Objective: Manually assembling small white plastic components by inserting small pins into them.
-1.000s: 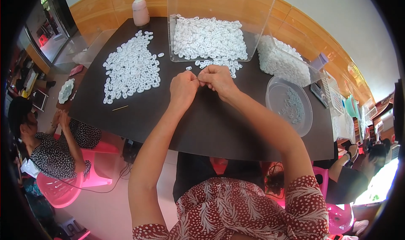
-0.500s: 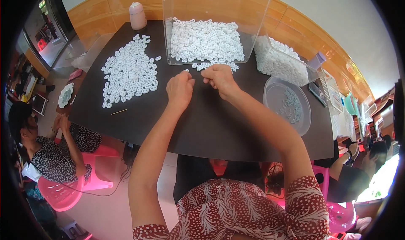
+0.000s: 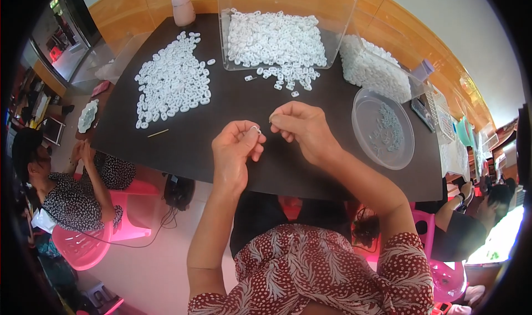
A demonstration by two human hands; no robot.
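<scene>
White ring (image 3: 255, 129) pinched in left hand (image 3: 235, 151) above dark table (image 3: 221, 143).

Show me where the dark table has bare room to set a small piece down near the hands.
Bare dark table lies in front of the left hand, below the spread white pieces. Another free strip runs between that spread and the clear bin. It is crowded by the spilled pieces at the bin's mouth and by the round clear dish beside the right hand.
</scene>
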